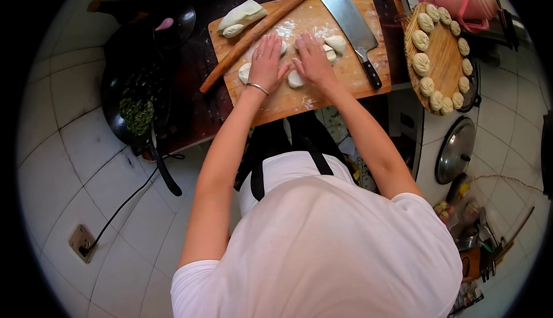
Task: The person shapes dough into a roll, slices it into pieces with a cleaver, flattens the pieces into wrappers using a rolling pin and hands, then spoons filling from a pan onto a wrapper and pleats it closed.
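A small dough piece [296,79] lies on the cutting board [282,105], just near of the hands. The left hand [266,62] and right hand [314,59] are palm down, fingers extended, seemingly flattening cut pieces; contact beneath the palms is hidden. Flattening evenly calls for level downward pressure from both palms. Beyond the left hand, the rolling pin [252,41] lies diagonally; the cleaver [350,24] is far right, the larger dough [243,15] far left.
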Motion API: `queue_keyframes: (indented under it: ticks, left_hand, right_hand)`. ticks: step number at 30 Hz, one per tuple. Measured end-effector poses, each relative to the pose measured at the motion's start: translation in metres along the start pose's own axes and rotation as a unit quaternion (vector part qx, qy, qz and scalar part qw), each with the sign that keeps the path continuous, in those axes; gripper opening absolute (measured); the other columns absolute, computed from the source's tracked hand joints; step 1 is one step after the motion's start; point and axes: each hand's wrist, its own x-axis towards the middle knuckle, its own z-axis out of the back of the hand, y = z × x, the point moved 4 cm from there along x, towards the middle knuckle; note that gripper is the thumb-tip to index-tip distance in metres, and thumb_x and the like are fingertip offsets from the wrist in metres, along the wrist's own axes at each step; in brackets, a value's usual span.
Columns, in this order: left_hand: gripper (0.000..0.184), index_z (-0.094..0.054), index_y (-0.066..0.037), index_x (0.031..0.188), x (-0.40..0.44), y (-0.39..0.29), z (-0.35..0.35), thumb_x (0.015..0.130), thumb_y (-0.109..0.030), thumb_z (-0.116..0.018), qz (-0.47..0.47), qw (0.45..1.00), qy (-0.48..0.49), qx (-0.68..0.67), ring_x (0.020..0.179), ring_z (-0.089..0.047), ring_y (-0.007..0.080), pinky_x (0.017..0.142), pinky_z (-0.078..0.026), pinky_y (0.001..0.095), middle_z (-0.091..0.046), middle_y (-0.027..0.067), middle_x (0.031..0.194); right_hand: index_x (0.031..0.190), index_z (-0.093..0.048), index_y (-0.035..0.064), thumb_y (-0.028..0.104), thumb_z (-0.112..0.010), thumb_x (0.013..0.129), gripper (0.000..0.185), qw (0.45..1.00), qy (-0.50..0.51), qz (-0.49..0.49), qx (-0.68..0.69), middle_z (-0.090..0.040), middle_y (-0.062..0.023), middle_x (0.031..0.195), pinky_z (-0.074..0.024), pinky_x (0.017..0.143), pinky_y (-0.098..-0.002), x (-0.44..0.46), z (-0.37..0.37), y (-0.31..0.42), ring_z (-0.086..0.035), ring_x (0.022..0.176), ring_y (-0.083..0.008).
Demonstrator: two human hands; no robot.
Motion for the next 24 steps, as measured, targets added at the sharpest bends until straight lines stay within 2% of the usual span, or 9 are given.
queue_keyframes:
  ticks: [6, 10, 13, 14, 17, 19, 22, 23, 24]
  left_hand:
    - [0.074, -0.024, -0.006, 0.147, -0.007, 0.006, -0.027, 0.090, -0.045, -0.050, -0.026, 0.980, 0.133, 0.143, 0.143, -0.016, 0.0285, 0.114, -0.016, 0.0470, -0.020, 0.0116, 0.154]
    - [0.059, -0.040, -0.004, 0.138, -0.010, 0.008, -0.019, 0.089, -0.034, -0.053, -0.032, 0.984, 0.089, 0.152, 0.132, -0.036, 0.0310, 0.108, -0.027, 0.0446, -0.033, 0.0128, 0.147]
    - [0.045, -0.050, -0.005, 0.124, -0.026, 0.014, 0.001, 0.085, -0.026, -0.058, 0.066, 0.993, 0.047, 0.085, 0.118, -0.046, 0.0292, 0.098, -0.036, 0.0449, -0.046, 0.0119, 0.133]
    - [0.045, -0.050, -0.005, 0.124, -0.029, 0.014, 0.004, 0.085, -0.026, -0.058, 0.063, 0.993, 0.048, 0.085, 0.118, -0.046, 0.0292, 0.098, -0.036, 0.0449, -0.046, 0.0119, 0.133]
    - [0.043, -0.053, -0.006, 0.118, -0.027, 0.016, 0.015, 0.078, -0.015, -0.065, 0.130, 0.991, 0.018, 0.026, 0.114, -0.047, 0.0297, 0.094, -0.037, 0.0423, -0.050, 0.0118, 0.122]
    - [0.044, -0.053, -0.007, 0.118, -0.013, 0.004, 0.013, 0.077, -0.016, -0.065, 0.073, 0.997, 0.001, 0.016, 0.115, -0.047, 0.0294, 0.095, -0.036, 0.0422, -0.050, 0.0115, 0.123]
    - [0.049, -0.052, -0.010, 0.120, 0.007, -0.024, 0.001, 0.075, -0.017, -0.067, -0.002, 1.000, -0.022, -0.004, 0.117, -0.046, 0.0285, 0.099, -0.032, 0.0430, -0.050, 0.0100, 0.126]
    - [0.048, -0.053, -0.011, 0.121, 0.012, -0.030, -0.008, 0.075, -0.017, -0.066, -0.011, 0.999, -0.022, -0.023, 0.117, -0.046, 0.0279, 0.100, -0.031, 0.0432, -0.050, 0.0095, 0.126]
    - [0.047, -0.054, -0.012, 0.121, 0.016, -0.033, -0.013, 0.076, -0.018, -0.066, -0.021, 0.999, -0.022, -0.043, 0.118, -0.046, 0.0273, 0.101, -0.030, 0.0434, -0.051, 0.0090, 0.125]
  right_hand:
    - [0.139, -0.036, 0.0013, 0.033, -0.055, 0.088, 0.063, 0.995, 0.033, 0.018, -0.088, -0.031, -0.0184, 0.147, -0.0206, 0.113, -0.0448, -0.004, -0.014, -0.002, -0.024, 0.138, -0.0359]
    - [0.138, -0.037, 0.0003, 0.030, -0.053, 0.090, 0.058, 0.996, 0.034, -0.041, -0.071, -0.031, -0.0192, 0.147, -0.0198, 0.113, -0.0460, -0.004, -0.018, 0.009, -0.024, 0.138, -0.0376]
    - [0.131, -0.046, 0.0005, 0.019, -0.051, 0.089, 0.046, 0.982, 0.081, -0.035, 0.164, -0.047, -0.0218, 0.135, -0.0241, 0.111, -0.0444, -0.005, -0.018, 0.025, -0.038, 0.130, -0.0394]
    - [0.131, -0.046, 0.0005, 0.019, -0.051, 0.089, 0.046, 0.983, 0.079, -0.038, 0.164, -0.047, -0.0218, 0.135, -0.0241, 0.111, -0.0444, -0.009, -0.018, 0.027, -0.038, 0.130, -0.0394]
    - [0.126, -0.051, 0.0004, 0.008, -0.051, 0.087, 0.040, 0.968, -0.034, -0.039, 0.247, -0.057, -0.0186, 0.123, -0.0359, 0.105, -0.0404, -0.014, -0.006, 0.025, -0.049, 0.123, -0.0336]
    - [0.122, -0.054, 0.0004, -0.001, -0.050, 0.085, 0.037, 0.825, -0.132, -0.234, 0.498, -0.062, -0.0135, 0.117, -0.0464, 0.095, -0.0348, -0.026, 0.003, -0.003, -0.057, 0.114, -0.0253]
    - [0.122, -0.054, 0.0009, -0.004, -0.049, 0.086, 0.037, 0.826, -0.091, -0.247, 0.499, -0.062, -0.0111, 0.115, -0.0498, 0.089, -0.0292, -0.034, -0.001, -0.014, -0.060, 0.107, -0.0181]
    - [0.119, -0.056, 0.0025, -0.002, -0.052, 0.085, 0.035, 0.765, -0.059, -0.276, 0.579, -0.061, -0.0135, 0.113, -0.0513, 0.084, -0.0301, -0.036, -0.008, -0.013, -0.062, 0.101, -0.0223]
    - [0.119, -0.056, 0.0025, -0.002, -0.052, 0.085, 0.035, 0.765, -0.058, -0.274, 0.580, -0.061, -0.0135, 0.113, -0.0513, 0.084, -0.0301, -0.036, -0.008, -0.016, -0.062, 0.101, -0.0223]
